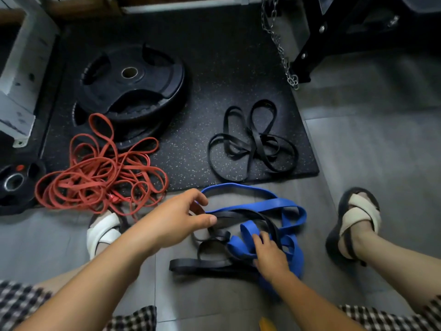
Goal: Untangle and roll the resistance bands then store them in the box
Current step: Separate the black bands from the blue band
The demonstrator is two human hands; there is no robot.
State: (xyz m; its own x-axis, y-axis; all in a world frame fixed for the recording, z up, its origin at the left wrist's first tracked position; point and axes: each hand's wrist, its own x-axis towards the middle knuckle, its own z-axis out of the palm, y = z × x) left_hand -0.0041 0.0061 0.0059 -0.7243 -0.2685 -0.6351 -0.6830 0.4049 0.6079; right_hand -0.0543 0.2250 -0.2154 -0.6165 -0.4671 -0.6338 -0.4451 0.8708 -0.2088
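I see a black speckled rubber mat [214, 68] carrying stacked black weight plates [133, 87], a tangled red band bundle [100, 173] and looped black bands [253, 144]. On grey floor tiles [358, 151] lies the wide blue resistance band [269, 203], entangled with a black strap [205, 262]. Left hand [176, 220] is spread; right hand [269, 256] grips the blue band.

The tiled floor [358, 139] bears a blue-and-black tangle [281, 204], the speckled mat [226, 68] red bands [95, 178], black bands [256, 139], plates [133, 84].
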